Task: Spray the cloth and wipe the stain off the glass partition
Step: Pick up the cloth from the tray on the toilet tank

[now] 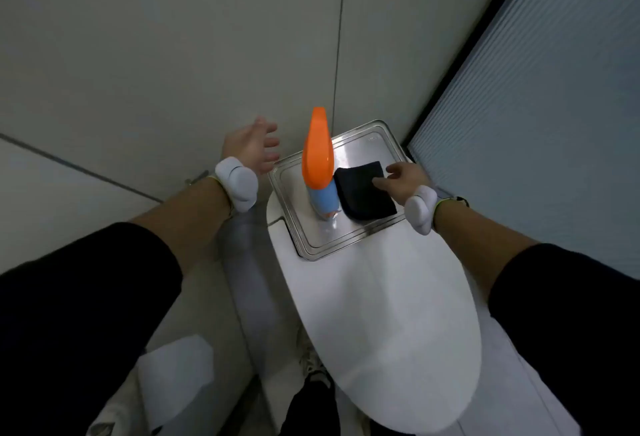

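The dark cloth (365,193) lies on the steel tray (381,231), right of the upright spray bottle (320,172). The right hand (403,183) rests fingers apart on its edge; the left hand (251,148) hovers open, left of the bottle. This looks like pickup: grasp both next.

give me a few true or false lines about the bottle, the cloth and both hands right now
1. The spray bottle stands upright on the metal tray. True.
2. The dark cloth lies on the floor. False: it lies on the tray, beside the bottle.
3. The left hand grips the bottle. False: it is open, beside the bottle, not touching it.
4. The right hand has its fingers at the cloth's edge. True.
5. The tray sits on a closed white toilet lid. True.
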Tool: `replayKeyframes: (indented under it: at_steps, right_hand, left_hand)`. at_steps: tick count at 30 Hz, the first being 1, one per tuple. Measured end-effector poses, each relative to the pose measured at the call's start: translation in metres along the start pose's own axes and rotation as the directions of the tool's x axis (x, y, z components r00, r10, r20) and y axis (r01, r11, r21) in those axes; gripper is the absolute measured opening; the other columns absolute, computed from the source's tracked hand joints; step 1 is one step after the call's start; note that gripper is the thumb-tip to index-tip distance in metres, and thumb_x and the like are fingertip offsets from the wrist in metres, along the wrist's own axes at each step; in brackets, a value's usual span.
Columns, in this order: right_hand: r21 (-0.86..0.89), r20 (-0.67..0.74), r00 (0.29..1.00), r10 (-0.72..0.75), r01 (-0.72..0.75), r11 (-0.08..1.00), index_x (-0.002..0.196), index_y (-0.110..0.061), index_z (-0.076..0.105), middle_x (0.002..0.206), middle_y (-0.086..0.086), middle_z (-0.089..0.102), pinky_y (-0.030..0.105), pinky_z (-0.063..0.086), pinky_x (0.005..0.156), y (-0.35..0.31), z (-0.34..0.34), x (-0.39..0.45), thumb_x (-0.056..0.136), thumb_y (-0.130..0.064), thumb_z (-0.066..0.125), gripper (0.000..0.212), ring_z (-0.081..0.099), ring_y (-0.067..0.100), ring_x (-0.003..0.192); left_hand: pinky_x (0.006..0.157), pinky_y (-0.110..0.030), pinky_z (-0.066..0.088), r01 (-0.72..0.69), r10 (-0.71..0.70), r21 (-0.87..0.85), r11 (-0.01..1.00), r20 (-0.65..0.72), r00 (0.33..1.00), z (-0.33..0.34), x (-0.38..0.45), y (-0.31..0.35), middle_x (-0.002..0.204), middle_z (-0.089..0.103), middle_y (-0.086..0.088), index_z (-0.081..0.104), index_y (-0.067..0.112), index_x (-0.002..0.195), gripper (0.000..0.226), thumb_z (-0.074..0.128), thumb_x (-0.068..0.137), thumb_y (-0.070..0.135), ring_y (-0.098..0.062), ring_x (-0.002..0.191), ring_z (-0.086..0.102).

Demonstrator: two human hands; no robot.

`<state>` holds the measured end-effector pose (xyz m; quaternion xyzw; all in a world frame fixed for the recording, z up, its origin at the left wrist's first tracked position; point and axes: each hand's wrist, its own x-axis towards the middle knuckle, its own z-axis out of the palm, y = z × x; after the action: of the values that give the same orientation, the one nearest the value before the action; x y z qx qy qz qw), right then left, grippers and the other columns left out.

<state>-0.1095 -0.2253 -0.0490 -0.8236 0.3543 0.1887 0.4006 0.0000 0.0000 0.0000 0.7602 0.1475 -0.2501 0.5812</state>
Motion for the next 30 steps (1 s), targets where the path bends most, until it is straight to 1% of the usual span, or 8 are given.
replayKeyframes:
  at_steps: [5, 8, 11, 15, 18, 22, 27, 30]
  right_hand:
    - [0.041, -0.067, 0.996, 0.065, -0.062, 0.997, 0.125, -0.003, 0.050, 0.123, 0.018, 0.060, 0.036, 0.045, 0.094, 0.002, 0.020, 0.024, 0.085, -0.025, 0.066, 0.049, 0.056, 0.033, 0.112]
    - [0.014, -0.087, 0.994, 0.071, -0.070, 0.997, 0.114, 0.000, 0.056, 0.110, 0.020, 0.064, 0.032, 0.045, 0.079, 0.003, 0.029, 0.035, 0.083, -0.022, 0.067, 0.040, 0.059, 0.030, 0.094]
    - [0.031, -0.110, 0.989, 0.095, -0.092, 0.995, 0.116, -0.004, 0.050, 0.096, 0.013, 0.057, 0.029, 0.042, 0.071, 0.012, 0.033, 0.046, 0.080, -0.025, 0.067, 0.045, 0.054, 0.026, 0.084]
    - [-0.120, -0.076, 0.991, 0.110, -0.118, 0.986, 0.085, -0.005, 0.062, 0.074, 0.007, 0.060, 0.022, 0.039, 0.053, 0.025, 0.035, 0.053, 0.074, -0.032, 0.065, 0.029, 0.056, 0.020, 0.061]
    - [-0.163, -0.087, 0.994, 0.065, -0.079, 0.984, 0.071, -0.010, 0.068, 0.077, 0.011, 0.065, 0.024, 0.042, 0.058, 0.028, 0.038, 0.047, 0.072, -0.028, 0.064, 0.019, 0.060, 0.025, 0.065]
    - [0.050, -0.114, 0.993, 0.037, -0.031, 0.998, 0.069, -0.012, 0.059, 0.077, 0.007, 0.061, 0.027, 0.040, 0.065, 0.017, 0.029, 0.026, 0.075, -0.018, 0.065, 0.010, 0.057, 0.026, 0.075]
    - [0.248, -0.086, 0.995, 0.041, -0.019, 0.969, 0.087, -0.011, 0.054, 0.088, 0.010, 0.058, 0.027, 0.040, 0.071, 0.001, 0.003, 0.003, 0.082, -0.005, 0.060, 0.009, 0.054, 0.025, 0.082]
    - [0.406, -0.043, 0.996, 0.081, -0.056, 0.912, 0.108, -0.006, 0.055, 0.099, 0.015, 0.062, 0.034, 0.048, 0.084, -0.006, -0.012, -0.012, 0.084, -0.003, 0.060, 0.024, 0.059, 0.029, 0.093]
  left_hand:
    - [0.068, -0.028, 0.049, 0.009, -0.009, -0.002, 1.000, 0.013, 1.000, 0.000, 0.009, -0.007, 0.111, 0.062, -0.010, 0.059, 0.009, 0.127, 0.047, 0.038, 0.101, 0.041, -0.028, 0.093, 0.063]
    - [0.073, -0.030, 0.050, 0.000, -0.001, 0.022, 1.000, 0.015, 1.000, -0.004, 0.015, -0.011, 0.111, 0.063, -0.009, 0.060, 0.010, 0.126, 0.046, 0.038, 0.101, 0.041, -0.026, 0.091, 0.064]
    - [0.075, -0.032, 0.052, -0.019, 0.018, 0.065, 0.998, 0.024, 1.000, -0.007, 0.021, -0.016, 0.109, 0.065, -0.007, 0.061, 0.012, 0.125, 0.046, 0.037, 0.101, 0.042, -0.020, 0.084, 0.066]
    - [0.070, -0.031, 0.050, -0.028, 0.022, 0.102, 0.994, 0.057, 0.998, -0.004, 0.024, -0.022, 0.107, 0.067, -0.007, 0.062, 0.014, 0.120, 0.042, 0.037, 0.101, 0.041, -0.023, 0.087, 0.066]
    - [0.065, -0.029, 0.046, -0.042, 0.034, 0.099, 0.994, 0.077, 0.996, 0.001, 0.020, -0.027, 0.105, 0.067, -0.011, 0.062, 0.012, 0.116, 0.036, 0.039, 0.101, 0.034, -0.027, 0.084, 0.062]
    - [0.061, -0.027, 0.042, -0.085, 0.072, 0.105, 0.991, 0.119, 0.990, 0.002, 0.010, -0.024, 0.104, 0.065, -0.015, 0.061, 0.010, 0.116, 0.028, 0.039, 0.102, 0.020, -0.028, 0.083, 0.058]
    - [0.060, -0.029, 0.040, -0.103, 0.076, 0.149, 0.983, 0.179, 0.981, -0.002, -0.002, -0.006, 0.111, 0.062, -0.023, 0.058, 0.006, 0.121, 0.035, 0.036, 0.095, -0.005, -0.032, 0.087, 0.056]
    - [0.048, -0.020, 0.037, -0.130, 0.095, 0.138, 0.982, 0.235, 0.967, -0.002, -0.013, 0.005, 0.098, 0.059, -0.022, 0.053, -0.003, 0.126, 0.044, 0.033, 0.090, -0.018, -0.027, 0.074, 0.051]
